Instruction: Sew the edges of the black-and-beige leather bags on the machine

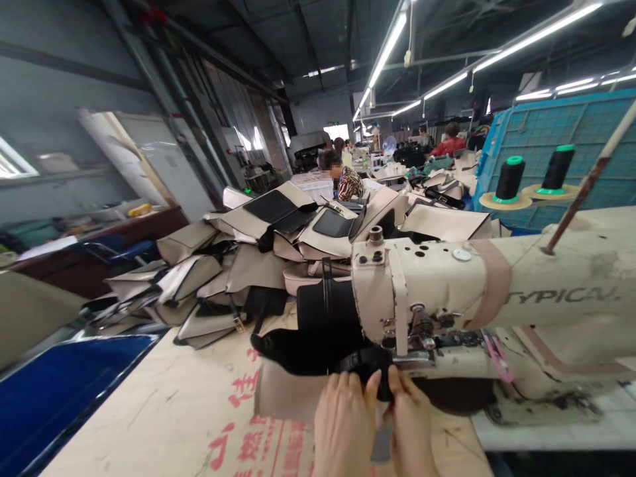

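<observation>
Both of my hands are side by side at the lower middle, in front of an industrial sewing machine. My left hand has its fingers curled over the edge of a bag piece with beige and black panels. Right beside it, my right hand pinches a black folded part of the same piece. This part lies close by the end of the machine's narrow arm; whether it is under the needle is hidden. A black flap of the piece stands up behind my hands.
A heap of beige and black bags covers the back of the wooden table. Two black thread spools stand behind the machine, near a blue mesh crate. Blue material lies at the left. A person sits beyond the heap.
</observation>
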`<state>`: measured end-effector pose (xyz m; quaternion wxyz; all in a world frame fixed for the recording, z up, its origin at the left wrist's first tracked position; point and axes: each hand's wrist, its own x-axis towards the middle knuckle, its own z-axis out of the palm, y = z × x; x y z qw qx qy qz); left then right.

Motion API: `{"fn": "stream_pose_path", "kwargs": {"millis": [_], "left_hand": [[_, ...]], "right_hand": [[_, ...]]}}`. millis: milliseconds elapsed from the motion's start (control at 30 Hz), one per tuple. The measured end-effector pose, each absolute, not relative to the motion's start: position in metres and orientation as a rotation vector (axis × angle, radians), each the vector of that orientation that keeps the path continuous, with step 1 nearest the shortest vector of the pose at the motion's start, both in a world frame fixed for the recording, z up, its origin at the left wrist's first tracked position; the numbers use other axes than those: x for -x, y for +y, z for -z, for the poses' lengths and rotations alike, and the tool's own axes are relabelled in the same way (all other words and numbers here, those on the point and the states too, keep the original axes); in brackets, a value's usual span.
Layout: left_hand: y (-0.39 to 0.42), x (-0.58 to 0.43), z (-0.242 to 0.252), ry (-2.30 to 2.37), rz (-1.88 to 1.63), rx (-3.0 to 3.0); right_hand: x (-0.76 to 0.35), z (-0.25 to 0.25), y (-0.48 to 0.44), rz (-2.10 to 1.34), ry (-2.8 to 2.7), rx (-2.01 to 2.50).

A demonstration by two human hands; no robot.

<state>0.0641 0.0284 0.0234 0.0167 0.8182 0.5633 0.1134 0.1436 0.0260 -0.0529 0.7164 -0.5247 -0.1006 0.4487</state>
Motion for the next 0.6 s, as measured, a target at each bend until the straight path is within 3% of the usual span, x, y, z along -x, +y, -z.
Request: {"fn": "stream_pose_path", "kwargs": {"millis": [100,200,400,600], "left_hand": [[0.033,-0.076,-0.023,1.797,-0.486,-2.661],[0.037,-0.083,-0.025,1.665,-0.351,-2.682],[0.05,-0.109,-0.017,1.959,-0.196,-2.262],[0.058,-0.102,-0.002,1.721,-0.419,-2.063]], "right_hand": [[-0.145,0.05,0.025,-1.053,-0.158,1.105],[-0.146,0.05,0.025,-1.064,-0.136,1.085],[-0.147,0.057,0.027,-1.143,-0.088,1.054],[-0.145,0.058,0.027,-1.1,-0.14,1.103]]}}
